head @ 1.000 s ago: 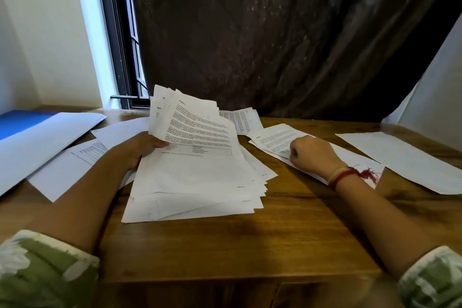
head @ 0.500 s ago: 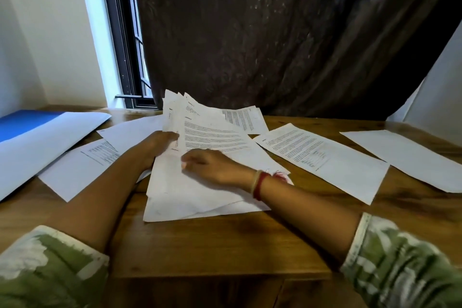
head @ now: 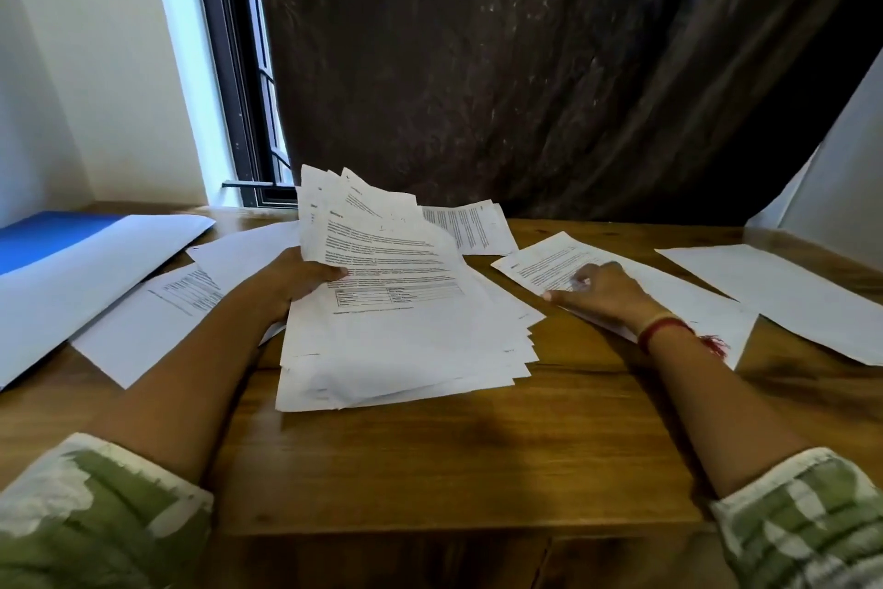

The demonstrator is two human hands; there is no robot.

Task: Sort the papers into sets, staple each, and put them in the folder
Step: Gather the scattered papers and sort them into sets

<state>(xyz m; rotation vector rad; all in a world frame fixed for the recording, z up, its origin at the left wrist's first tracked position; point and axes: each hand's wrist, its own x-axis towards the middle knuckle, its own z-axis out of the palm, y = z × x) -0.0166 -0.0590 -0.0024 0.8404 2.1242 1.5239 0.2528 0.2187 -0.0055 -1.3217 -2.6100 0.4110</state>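
Observation:
A thick fanned stack of printed papers rests on the wooden table in the middle, its far end lifted. My left hand grips the stack's left edge, thumb on the top page. My right hand lies flat, fingers spread, on a printed sheet to the right of the stack. A blue folder lies at the far left, partly under a large white sheet. No stapler is in view.
More sheets lie spread about: two at the left, one behind the stack, one at the far right. A dark curtain hangs behind the table, with a window at the left.
My right hand left the stack and moved right onto the sheet lying there. My left hand kept its hold on the stack, which now fans higher.

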